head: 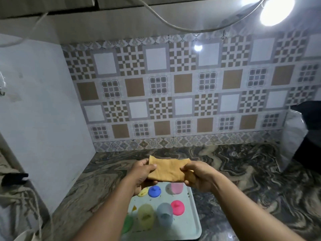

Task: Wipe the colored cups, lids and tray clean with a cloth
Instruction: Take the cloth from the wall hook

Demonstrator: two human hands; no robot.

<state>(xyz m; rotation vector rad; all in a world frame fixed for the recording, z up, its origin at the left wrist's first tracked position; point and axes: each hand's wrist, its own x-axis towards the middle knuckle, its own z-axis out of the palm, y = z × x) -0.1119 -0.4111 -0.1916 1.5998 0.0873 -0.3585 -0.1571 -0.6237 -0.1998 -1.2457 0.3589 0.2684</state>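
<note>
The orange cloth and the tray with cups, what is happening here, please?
A person holds a folded orange cloth stretched between the left hand and right hand, above a pale rectangular tray on the marbled counter. On the tray sit translucent yellow, blue and pink cups and round blue and pink lids. Nothing is being wiped yet.

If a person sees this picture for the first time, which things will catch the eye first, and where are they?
First the orange cloth, held flat between the left hand and the right hand above the marbled counter. Just below it lies a pale tray with bright lids and translucent cups, such as the blue lid and the pink lid. Behind, the patterned tile wall and a glaring lamp at top right.
</note>
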